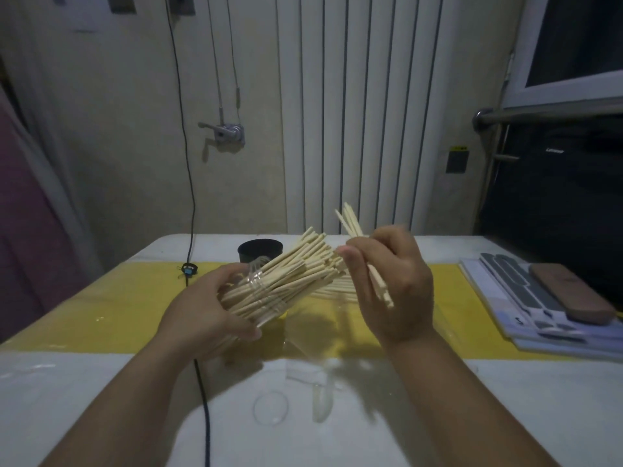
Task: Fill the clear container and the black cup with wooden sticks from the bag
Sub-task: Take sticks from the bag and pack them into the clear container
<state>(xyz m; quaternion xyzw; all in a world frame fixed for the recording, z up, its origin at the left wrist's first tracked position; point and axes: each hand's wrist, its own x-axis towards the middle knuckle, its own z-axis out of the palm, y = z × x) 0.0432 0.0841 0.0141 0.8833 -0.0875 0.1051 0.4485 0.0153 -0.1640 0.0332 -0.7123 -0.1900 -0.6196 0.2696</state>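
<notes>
Fingers (387, 246) of right hand (396, 288) round sticks (352, 224) — left hand (202, 308) round tilted container (261, 284)

Dim, soft, wide-angle edge bending

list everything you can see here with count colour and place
clear container: one, transparent, tilted in the left hand
wooden sticks: many, pale; packed in the container, a few in the right hand, more lying on the table
black cup: one, black, far side of the table
clear lid: one, transparent, near table edge
cable: one, black, table's left
brown case: one, brown, on sheets at right
hands: two; left grips the container, right pinches sticks
</notes>
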